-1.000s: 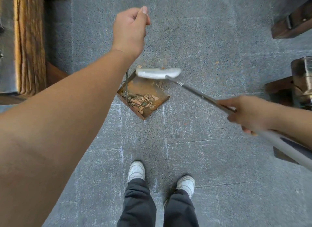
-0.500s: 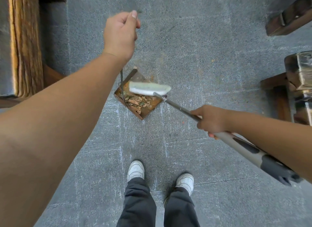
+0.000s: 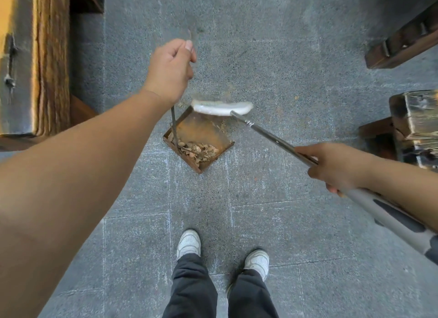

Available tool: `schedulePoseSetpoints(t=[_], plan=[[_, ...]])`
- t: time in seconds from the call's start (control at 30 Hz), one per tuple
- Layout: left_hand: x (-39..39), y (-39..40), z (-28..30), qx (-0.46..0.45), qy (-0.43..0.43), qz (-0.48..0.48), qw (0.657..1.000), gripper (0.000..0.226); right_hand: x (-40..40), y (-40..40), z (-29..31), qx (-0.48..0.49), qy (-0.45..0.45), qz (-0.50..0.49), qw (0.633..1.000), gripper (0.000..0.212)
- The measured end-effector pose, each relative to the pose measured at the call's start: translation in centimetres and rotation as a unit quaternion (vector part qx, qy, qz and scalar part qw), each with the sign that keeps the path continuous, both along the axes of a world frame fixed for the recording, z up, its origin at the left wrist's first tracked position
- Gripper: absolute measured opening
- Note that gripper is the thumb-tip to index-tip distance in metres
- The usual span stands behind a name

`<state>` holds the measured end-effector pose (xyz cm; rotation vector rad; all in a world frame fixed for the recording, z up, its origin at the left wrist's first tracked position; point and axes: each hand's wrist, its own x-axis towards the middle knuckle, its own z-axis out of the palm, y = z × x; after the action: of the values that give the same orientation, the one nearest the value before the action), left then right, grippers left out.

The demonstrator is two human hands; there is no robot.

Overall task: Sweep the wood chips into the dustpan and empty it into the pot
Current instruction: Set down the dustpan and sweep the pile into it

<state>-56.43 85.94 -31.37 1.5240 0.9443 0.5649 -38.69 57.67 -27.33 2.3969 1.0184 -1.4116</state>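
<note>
A rusty square dustpan (image 3: pixel 203 130) rests on the grey stone floor, with a heap of wood chips (image 3: pixel 198 150) piled at its near corner. Its thin upright metal handle (image 3: pixel 174 125) rises to my left hand (image 3: pixel 169 71), which is closed around the top of it. My right hand (image 3: pixel 336 167) grips the long grey pole of a broom (image 3: pixel 272 137). The broom's white head (image 3: pixel 221 107) sits at the pan's far open edge. A few chips and dust (image 3: pixel 227 90) lie on the floor just beyond the head. No pot is clearly visible.
A wooden bench (image 3: pixel 51 59) runs along the left. A dark wooden beam (image 3: pixel 403 43) lies at the upper right, and a shiny metal object on a wooden stand (image 3: pixel 417 125) sits at the right edge. My two white shoes (image 3: pixel 189 243) stand below the pan.
The broom head has swung back from over the pan to its far edge. My right hand has moved right and outward along the pole. The dustpan stays in place.
</note>
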Motion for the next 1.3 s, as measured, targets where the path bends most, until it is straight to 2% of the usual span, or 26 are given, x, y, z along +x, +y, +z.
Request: schedulePoseSetpoints(t=[0.1,0.33,0.53,0.6,0.77,0.87,1.03,1.17,1.3], plan=[[-3.1,-1.0,0.1,-0.013,0.004,-0.028,1.000,0.034,0.2,2.2,-0.4,0.019,-0.014,-0.027,0.999,0.054],[-10.0,1.6,3.3,-0.064,-0.075,0.051,0.994,0.033,-3.2,11.4,-4.8,0.079,-0.054,0.023,0.995,0.028],[-14.6,2.8,2.5,-0.070,-0.052,0.028,0.996,0.028,-7.5,16.3,-9.1,0.038,-0.064,0.087,0.993,0.026],[-15.6,2.8,1.9,-0.073,-0.039,0.014,0.997,0.028,-7.7,14.8,-9.6,0.001,-0.075,0.110,0.991,0.029],[-16.5,3.6,1.7,-0.070,-0.036,-0.026,0.997,0.026,-4.9,8.1,-8.5,-0.056,-0.085,0.159,0.982,0.055],[-15.9,4.1,2.1,-0.075,-0.035,-0.040,0.996,0.025,-2.6,5.2,-7.1,-0.042,-0.057,0.123,0.990,0.048],[-13.0,4.6,2.7,-0.116,-0.019,-0.072,0.990,0.024,-0.2,2.6,-6.3,0.025,-0.072,0.058,0.995,0.041],[-10.8,4.0,1.8,-0.100,-0.009,-0.030,0.995,0.027,0.9,3.5,-8.0,0.040,-0.055,-0.075,0.995,0.038],[-9.2,4.7,1.5,-0.097,0.014,0.064,0.993,0.034,-2.6,3.1,-10.4,0.015,-0.006,-0.166,0.986,0.032]])
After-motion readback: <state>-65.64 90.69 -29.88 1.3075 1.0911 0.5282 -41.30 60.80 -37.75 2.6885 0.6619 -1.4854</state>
